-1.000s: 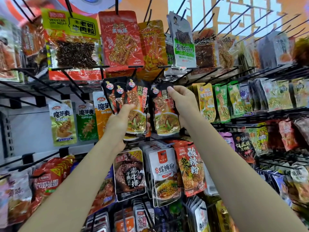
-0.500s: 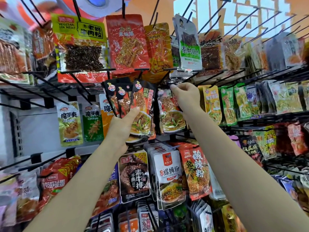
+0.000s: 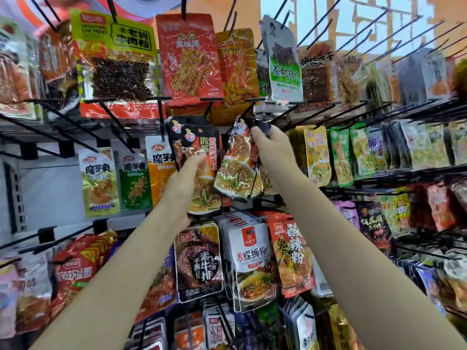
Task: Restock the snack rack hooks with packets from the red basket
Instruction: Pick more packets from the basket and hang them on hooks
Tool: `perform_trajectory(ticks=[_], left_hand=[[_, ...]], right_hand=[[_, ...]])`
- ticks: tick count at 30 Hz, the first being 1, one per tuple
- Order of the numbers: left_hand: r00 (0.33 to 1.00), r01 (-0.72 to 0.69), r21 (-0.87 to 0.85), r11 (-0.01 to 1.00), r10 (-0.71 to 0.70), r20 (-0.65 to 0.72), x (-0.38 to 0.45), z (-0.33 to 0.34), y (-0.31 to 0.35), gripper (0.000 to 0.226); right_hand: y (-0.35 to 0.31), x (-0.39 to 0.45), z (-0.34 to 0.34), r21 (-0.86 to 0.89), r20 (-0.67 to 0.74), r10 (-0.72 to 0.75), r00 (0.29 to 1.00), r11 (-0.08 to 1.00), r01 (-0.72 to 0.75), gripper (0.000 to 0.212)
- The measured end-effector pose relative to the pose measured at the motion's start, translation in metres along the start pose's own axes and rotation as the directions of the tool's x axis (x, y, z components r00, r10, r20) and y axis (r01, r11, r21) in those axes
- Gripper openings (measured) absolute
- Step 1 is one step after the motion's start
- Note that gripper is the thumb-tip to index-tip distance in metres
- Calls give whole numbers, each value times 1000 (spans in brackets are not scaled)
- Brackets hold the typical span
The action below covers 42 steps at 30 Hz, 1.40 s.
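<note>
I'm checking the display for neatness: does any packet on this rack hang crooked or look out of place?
Yes: the black snack packet pinched at its top by the right hand tilts sharply, its bottom swung left, while neighbouring packets hang straight.

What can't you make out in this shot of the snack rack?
- Head view: red basket, out of frame.
- Whether the tilted packet is on a hook: right hand and blur cover its top.
- How many packets the left hand grips: they overlap.
</note>
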State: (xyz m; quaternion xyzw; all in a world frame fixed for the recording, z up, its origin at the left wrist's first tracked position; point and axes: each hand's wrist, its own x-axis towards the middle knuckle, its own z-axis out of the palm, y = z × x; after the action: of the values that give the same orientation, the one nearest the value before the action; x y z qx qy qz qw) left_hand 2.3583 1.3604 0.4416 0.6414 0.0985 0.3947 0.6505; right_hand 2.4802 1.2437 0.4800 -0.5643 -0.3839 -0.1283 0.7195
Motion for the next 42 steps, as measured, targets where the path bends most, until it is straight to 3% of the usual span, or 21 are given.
perform_trajectory(ticks=[1, 3, 6, 9, 11, 13, 16, 17, 20, 23, 25, 27, 30, 33, 37, 42], left_hand=[[1000, -9, 1, 1000, 9, 0, -1, 0, 1, 58], [999, -49, 24, 999, 49, -7, 1, -3, -1, 39], [996, -86, 25, 996, 86, -4, 4, -6, -4, 30], [993, -117, 23, 993, 117, -5, 5, -7, -3, 27], [991, -135, 33, 990, 135, -1, 3, -7, -1, 23], [988, -151, 33, 988, 150, 27, 3, -7, 0, 26], [987, -160, 13, 987, 160, 17, -2, -5, 1, 74], [987, -160, 3, 987, 160, 6, -1, -5, 0, 81], [986, -165, -10, 986, 166, 9, 3, -4, 0, 48], [983, -180, 39, 983, 178, 49, 3, 0, 0, 36], [974, -215, 62, 975, 209, 90, 1, 6, 0, 29], [972, -208, 56, 977, 200, 120, -3, 11, 1, 17], [978, -129, 21, 991, 123, 170, -6, 9, 3, 21], [971, -146, 1, 989, 143, 193, -7, 6, 4, 26], [973, -205, 42, 978, 199, 116, -9, 2, 3, 3], [970, -218, 9, 976, 215, 114, -15, 3, 3, 31]], right_hand=[[-4, -1, -2, -12, -8, 18, 1000, 1000, -18, 43], [-6, 1, -4, -19, -8, 3, 1000, 1000, -4, 33], [-12, 3, -2, -72, -23, 10, 1000, 997, -12, 45], [-15, 8, -2, -89, -10, 1, 1000, 996, -2, 39], [-15, 8, -2, -75, -23, 29, 999, 997, -31, 46], [-7, 15, -2, -103, -40, 6, 999, 995, -10, 39], [3, 21, -3, -90, -167, -46, 985, 995, 31, 19], [5, 20, -5, -94, -221, -86, 971, 993, 66, 17], [4, 7, -8, -116, -221, -193, 956, 978, 171, 19], [2, -11, -1, -14, 81, -140, 987, 990, 141, 30], [4, -19, 3, -35, 215, -139, 967, 988, 150, 23], [7, -21, 4, -5, 192, -136, 972, 990, 139, 19], [8, -12, -4, -25, 56, -52, 997, 998, 54, 35], [9, 2, -8, -65, 21, -39, 999, 997, 40, 31], [10, 16, -5, -31, 3, -12, 1000, 999, 12, 28], [13, 22, -5, -26, -8, 4, 1000, 1000, -4, 27]])
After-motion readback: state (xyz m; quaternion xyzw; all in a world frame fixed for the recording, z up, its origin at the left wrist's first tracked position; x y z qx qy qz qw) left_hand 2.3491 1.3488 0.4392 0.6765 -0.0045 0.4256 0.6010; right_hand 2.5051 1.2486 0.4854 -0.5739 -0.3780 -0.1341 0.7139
